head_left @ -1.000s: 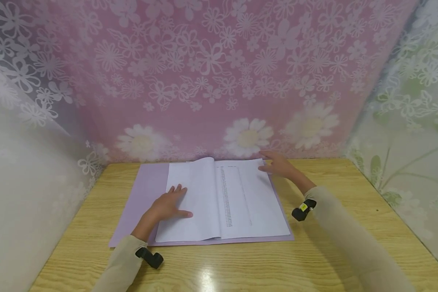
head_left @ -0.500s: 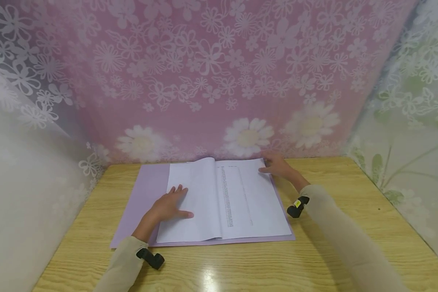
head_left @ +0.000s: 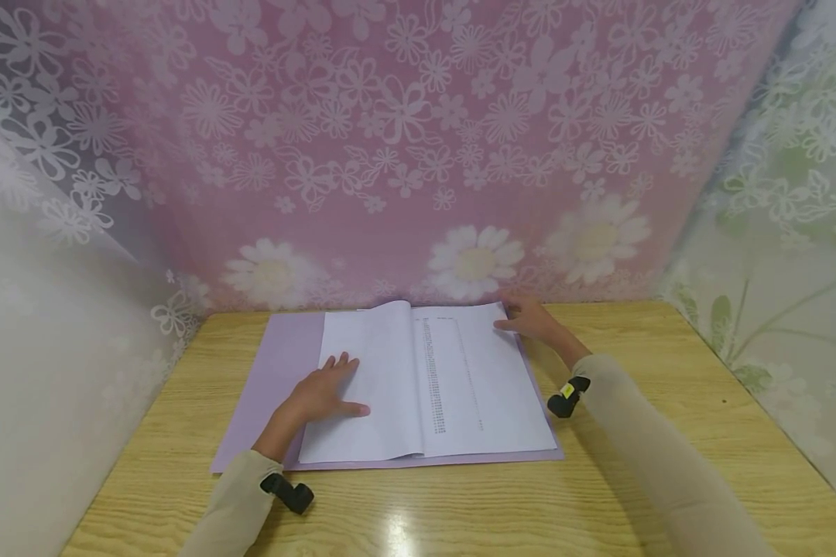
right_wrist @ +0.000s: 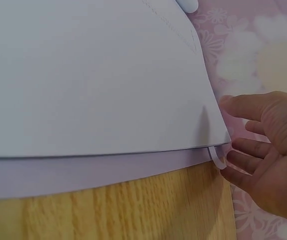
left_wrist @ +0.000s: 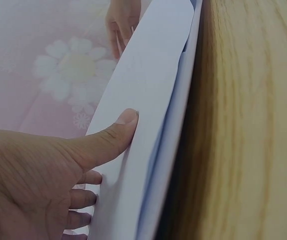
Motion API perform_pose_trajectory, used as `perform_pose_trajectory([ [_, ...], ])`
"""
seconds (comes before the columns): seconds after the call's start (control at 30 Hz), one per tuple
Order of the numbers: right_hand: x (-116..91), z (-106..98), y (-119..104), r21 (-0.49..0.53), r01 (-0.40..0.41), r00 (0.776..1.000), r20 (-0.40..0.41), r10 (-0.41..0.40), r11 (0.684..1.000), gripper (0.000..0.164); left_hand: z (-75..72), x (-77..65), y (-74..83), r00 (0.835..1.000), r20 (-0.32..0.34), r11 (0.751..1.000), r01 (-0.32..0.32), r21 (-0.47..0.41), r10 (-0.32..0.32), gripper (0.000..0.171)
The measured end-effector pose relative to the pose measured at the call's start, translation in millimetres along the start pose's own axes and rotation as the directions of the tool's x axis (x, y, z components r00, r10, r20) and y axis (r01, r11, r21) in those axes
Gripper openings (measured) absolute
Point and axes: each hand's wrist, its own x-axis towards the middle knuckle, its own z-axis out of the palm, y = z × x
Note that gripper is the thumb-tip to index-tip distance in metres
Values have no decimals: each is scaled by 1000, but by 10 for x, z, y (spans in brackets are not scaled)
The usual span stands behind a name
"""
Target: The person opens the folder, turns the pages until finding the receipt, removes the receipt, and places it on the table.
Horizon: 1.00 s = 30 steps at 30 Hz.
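A lilac folder (head_left: 289,348) lies spread on the table with white printed sheets in it. Its right page (head_left: 484,379) carries a column of small print, too small to read; the left page (head_left: 383,371) looks blank and bulges near the spine. My left hand (head_left: 320,394) rests on the left page with fingers and thumb spread; in the left wrist view its thumb (left_wrist: 118,132) lies on the paper. At the top right corner of the right page is my right hand (head_left: 532,319), thumb apart from its bent fingers. A thin pale strip (right_wrist: 216,157) sticks out beside those fingers.
The wood-grain table (head_left: 460,510) extends in front of the folder and to both sides. Pink flowered cloth (head_left: 404,193) hangs directly behind the table, with pale sheets of it at left and right. Each wrist wears a small black camera (head_left: 287,493).
My right hand has moved slightly down and inward to the page's top right corner, its fingers drawn closer to the edge. The left hand stays on the left page.
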Motion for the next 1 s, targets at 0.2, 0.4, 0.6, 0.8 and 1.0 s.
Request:
perform_pose_trajectory([
  [0.2,27,6,7,-12,1,1000,-4,-1,1000,69,-14,-14,23,1000,-1,1000,-11,-7,11,100],
  [0.4,84,-4,8,-70,-3,1000,3,3,998,67,-26,-28,52,1000,-2,1000,-21,-20,21,99],
  [0.6,94,-12,3,-46,17,999,36,-16,999,68,-21,-22,44,1000,0,1000,-12,-23,12,99],
  [0.8,77,-14,-16,-40,40,999,29,-38,998,63,-15,-16,30,1000,-1,1000,-7,-27,7,99],
  [1.0,54,-34,-78,38,57,998,-15,-56,998,57,-15,-20,16,1000,-5,1000,-7,-18,7,99],
])
